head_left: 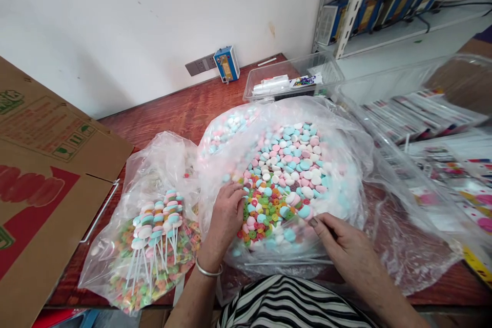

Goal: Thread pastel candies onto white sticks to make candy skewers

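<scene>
Two bags on our bench (172,107), big bag (346,164) of candies (292,164), left fingers (234,197) among them, right fingers (319,223) pinching one, lollipop bag (154,164) left, cardboard box (42,174) beside.

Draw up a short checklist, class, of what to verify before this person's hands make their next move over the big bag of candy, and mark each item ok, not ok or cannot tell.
1. Left hand rests on the candy in the large bag: ok.
2. Right hand pinches something at the bag's near edge: cannot tell what.
3. Large bag mouth open, pastel candy discs and coloured rings exposed: ok.
4. Finished lollipops gathered in the smaller bag to the left: ok.
5. Loose white stick lies near the hands: ok.
</scene>
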### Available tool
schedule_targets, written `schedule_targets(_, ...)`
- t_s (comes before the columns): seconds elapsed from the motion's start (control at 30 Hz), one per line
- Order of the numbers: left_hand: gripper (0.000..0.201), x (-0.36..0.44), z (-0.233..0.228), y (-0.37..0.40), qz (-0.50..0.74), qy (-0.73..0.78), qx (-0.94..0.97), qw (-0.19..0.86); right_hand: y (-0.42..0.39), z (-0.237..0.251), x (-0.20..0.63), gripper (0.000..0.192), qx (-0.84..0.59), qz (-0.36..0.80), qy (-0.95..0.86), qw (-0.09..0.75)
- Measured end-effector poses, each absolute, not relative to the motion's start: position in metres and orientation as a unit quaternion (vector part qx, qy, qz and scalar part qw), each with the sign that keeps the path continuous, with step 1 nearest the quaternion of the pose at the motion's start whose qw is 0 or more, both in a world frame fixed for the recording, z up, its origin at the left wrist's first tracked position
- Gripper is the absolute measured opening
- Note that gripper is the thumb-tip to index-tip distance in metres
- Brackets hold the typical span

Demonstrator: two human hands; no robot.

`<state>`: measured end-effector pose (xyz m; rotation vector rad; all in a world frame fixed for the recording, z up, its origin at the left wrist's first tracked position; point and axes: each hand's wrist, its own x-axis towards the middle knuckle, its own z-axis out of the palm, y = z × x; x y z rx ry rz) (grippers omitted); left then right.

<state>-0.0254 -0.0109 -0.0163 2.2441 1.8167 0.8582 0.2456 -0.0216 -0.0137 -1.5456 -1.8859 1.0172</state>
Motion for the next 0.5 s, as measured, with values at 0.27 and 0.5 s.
schedule_targets(0.27, 0.022, -0.044, -0.015, -0.021, 0.230, 0.656, 0.718, -0.022, -0.022, -0.018, 0.246, 0.034, -0.559, 0.375, -0.704, 0.228)
schedule_targets(0.5, 0.024, -0.019, -0.013, -0.016, 0.247, 0.607, 0.755, 0.022, -0.023, -0.014, 0.237, 0.036, -0.544, 0.385, -0.715, 0.213)
